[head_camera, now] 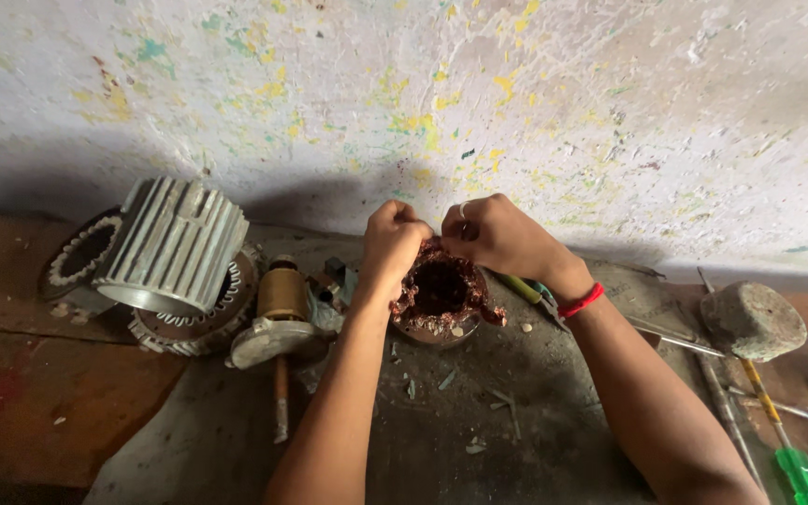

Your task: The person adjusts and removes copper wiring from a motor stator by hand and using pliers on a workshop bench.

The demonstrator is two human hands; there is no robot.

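Note:
A small round stator (441,299) with reddish copper windings stands on the grey work surface (441,430) at the centre. My left hand (393,245) is closed on the windings at its upper left rim. At the upper right rim, my right hand (497,234) pinches the wire; it wears a ring and a red thread at the wrist. The fingertips of both hands meet over the winding top, hiding what lies between them.
A ribbed metal motor housing (175,245) leans on wound stators (194,323) at the left. A rotor with end cover and shaft (281,318) lies beside it. At the right are a stone-like mallet (752,320), screwdrivers (778,430) and metal rods. A paint-flecked wall (404,93) stands behind.

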